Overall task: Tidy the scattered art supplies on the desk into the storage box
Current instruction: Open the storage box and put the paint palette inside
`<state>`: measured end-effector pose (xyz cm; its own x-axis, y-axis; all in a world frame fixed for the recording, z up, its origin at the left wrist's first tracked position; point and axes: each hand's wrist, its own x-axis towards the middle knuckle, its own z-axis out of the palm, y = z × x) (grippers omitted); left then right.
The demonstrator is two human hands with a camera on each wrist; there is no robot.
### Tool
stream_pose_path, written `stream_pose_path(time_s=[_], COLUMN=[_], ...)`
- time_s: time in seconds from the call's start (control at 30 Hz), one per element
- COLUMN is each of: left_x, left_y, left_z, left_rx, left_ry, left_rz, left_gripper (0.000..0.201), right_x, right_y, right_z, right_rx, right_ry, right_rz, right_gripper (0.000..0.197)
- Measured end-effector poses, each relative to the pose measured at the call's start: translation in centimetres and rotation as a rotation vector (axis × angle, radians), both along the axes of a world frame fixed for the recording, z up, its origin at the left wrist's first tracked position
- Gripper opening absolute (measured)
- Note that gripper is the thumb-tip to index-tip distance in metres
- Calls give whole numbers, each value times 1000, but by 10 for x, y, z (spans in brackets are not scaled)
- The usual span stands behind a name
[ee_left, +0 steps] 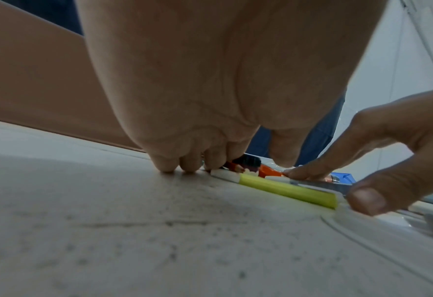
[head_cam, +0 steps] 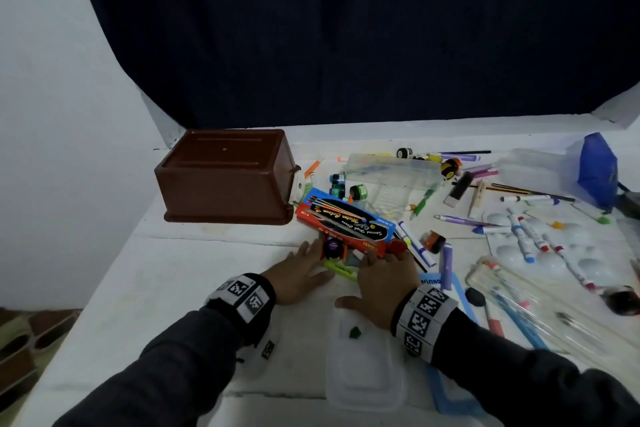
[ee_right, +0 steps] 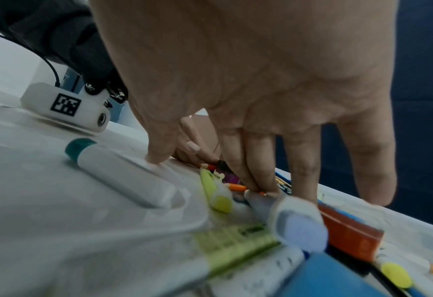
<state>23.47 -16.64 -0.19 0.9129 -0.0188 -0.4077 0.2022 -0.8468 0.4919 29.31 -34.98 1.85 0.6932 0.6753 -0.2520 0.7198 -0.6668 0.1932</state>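
The brown storage box (head_cam: 225, 177) lies upside down at the back left of the white desk (head_cam: 173, 288). Both hands flank a small pile in front of a red and blue watercolour box (head_cam: 346, 222). The pile holds a lime green marker (head_cam: 341, 269) (ee_left: 286, 187) (ee_right: 214, 191), a purple paint pot (head_cam: 334, 246) and orange pencils (ee_right: 235, 186). My left hand (head_cam: 318, 262) (ee_left: 233, 152) rests its fingertips (ee_left: 169, 166) on the desk at the pile's left side. My right hand (head_cam: 363, 279) (ee_right: 225, 164) lays straight fingers on the pencils, with its thumb on the desk.
A clear plastic lid (head_cam: 363, 367) with a teal-capped white marker (ee_right: 118, 172) on it sits under my right wrist. Scattered to the right are markers, a white palette (head_cam: 554, 246), a clear case (head_cam: 391, 170), a blue bag (head_cam: 595, 170) and a blue stencil (head_cam: 450, 392).
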Motion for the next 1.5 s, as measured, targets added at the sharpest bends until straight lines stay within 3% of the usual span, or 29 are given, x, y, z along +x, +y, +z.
stream_pose_path(time_s=[0.27,0.37,0.5,0.63,0.77,0.9,1.0,1.17,1.3,1.37,1.5], left_x=[-2,-13,-33,-46,-51,-55,-55,-38,-22,-18,-12], left_y=[16,31,66,108,156,202,233,285,288,283,288], left_z=[8,11,20,40,52,57,61,56,67,65,54], left_rx=[-183,-165,-217,-284,-214,-132,-26,56,-342,-526,-736], left_ry=[-33,-89,-243,-430,-622,-765,-839,-712,-658,-570,-538], left_rz=[81,122,165,262,327,339,329,434,593,707,800], left_gripper=[62,60,57,44,34,29,31,57,41,52,51], right_x=[1,0,-1,5,23,32,33,34,43,52,63], right_y=[9,17,37,69,83,89,103,142,188,206,227], right_z=[7,13,19,13,5,16,30,48,55,49,32], right_rx=[0,79,225,107,52,-140,-152,205,554,689,813], right_ry=[2,-6,12,65,37,-4,-24,-67,-2,124,426], right_rz=[-28,-27,118,201,16,-260,-369,-324,-341,-420,-549], right_gripper=[81,66,53,61,82,71,66,54,52,57,58])
